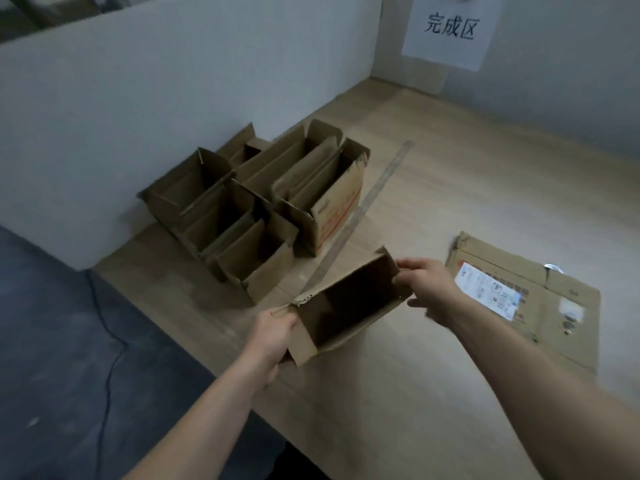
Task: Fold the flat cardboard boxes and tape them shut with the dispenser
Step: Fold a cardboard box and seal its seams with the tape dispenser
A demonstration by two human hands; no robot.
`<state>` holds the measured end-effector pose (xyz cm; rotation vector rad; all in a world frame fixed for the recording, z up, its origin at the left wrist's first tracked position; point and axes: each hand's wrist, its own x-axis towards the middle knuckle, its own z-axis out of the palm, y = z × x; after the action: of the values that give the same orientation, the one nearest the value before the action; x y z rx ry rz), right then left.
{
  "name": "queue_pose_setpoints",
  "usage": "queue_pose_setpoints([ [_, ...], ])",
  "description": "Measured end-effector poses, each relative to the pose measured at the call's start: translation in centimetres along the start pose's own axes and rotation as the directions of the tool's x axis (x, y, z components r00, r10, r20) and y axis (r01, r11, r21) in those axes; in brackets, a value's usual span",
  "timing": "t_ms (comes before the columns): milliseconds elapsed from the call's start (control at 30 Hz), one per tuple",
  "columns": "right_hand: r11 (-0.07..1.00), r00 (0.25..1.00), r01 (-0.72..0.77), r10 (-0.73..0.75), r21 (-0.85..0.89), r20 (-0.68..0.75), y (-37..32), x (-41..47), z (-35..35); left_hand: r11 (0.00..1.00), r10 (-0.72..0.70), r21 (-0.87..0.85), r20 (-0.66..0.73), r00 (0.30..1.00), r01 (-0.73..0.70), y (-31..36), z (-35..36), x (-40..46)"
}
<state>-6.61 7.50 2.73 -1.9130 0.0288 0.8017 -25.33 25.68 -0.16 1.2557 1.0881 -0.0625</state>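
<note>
While both hands are working on it, the opened box (346,306) is sitting tilted just above the tabletop (415,393), near the left edge and toward the front, with its dark open mouth facing up at the camera. The left hand (273,337) is gripping the near-left corner, fingers curled round the torn edge and the flap hanging down there. The right hand (429,289) is holding the far-right end, thumb on top of the wall and fingers wrapped round the outside, though that hand is a bit blurred so I can't tell exactly how tight it's pinching.

Farther back along the left edge, a cluster of folded boxes (256,202) is standing open-topped right against the white partition (138,116), flaps sticking up, all touching each other. One of them, the box with red print (332,216), is sitting on the right side of that bunch. A long metal ruler (367,206) is lying diagonally on the tabletop just beside it, its near end disappearing behind the box in hand.

Over toward the right edge a flat cardboard sheet (526,299) is lying with a white shipping label (488,292) on it, just beyond the right hand. A paper sign (450,29) is hanging on the back wall at the far corner, and a dark cable (107,341) is trailing across the floor off the left edge
</note>
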Motion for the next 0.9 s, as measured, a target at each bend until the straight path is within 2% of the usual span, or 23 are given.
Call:
queue_pose_setpoints([
  [67, 0.999, 0.999, 0.000, 0.001, -0.046, 0.032, -2.1, 2.0, 2.9, 0.997, -0.019, -0.078, -0.021, 1.000, 0.017, 0.7, -2.0, 1.4],
  [133, 1.000, 0.999, 0.003, -0.002, -0.016, 0.053, -3.6, 3.5, 5.4, 0.992, -0.055, -0.115, -0.036, 0.998, 0.050, 1.2, -3.4, 2.7],
  [300, 0.992, 0.997, 0.045, -0.052, -0.116, -0.056, -5.0, 5.0, 9.9, 0.983, -0.106, -0.166, -0.125, 0.986, 0.085, 2.0, -4.9, 4.5],
  [433, 0.990, 0.997, 0.041, -0.050, -0.132, -0.066, -4.7, 4.9, 11.5, 0.957, -0.191, -0.250, -0.158, 0.969, 0.148, 2.3, -5.8, 5.1],
  [633, 0.986, 0.996, 0.064, -0.074, -0.155, -0.058, -4.1, 5.2, 12.3, 0.956, -0.202, -0.258, -0.240, 0.949, 0.138, 2.6, -5.7, 5.9],
  [767, 0.985, 0.995, 0.095, -0.099, -0.142, -0.022, -3.9, 5.3, 12.0, 0.963, -0.163, -0.254, -0.261, 0.952, 0.095, 3.3, -5.7, 5.8],
  [900, 0.991, 0.995, 0.099, -0.098, -0.086, 0.015, -3.6, 4.8, 11.0, 0.988, 0.011, -0.138, -0.360, 0.933, -0.065, 3.5, -5.2, 4.9],
])
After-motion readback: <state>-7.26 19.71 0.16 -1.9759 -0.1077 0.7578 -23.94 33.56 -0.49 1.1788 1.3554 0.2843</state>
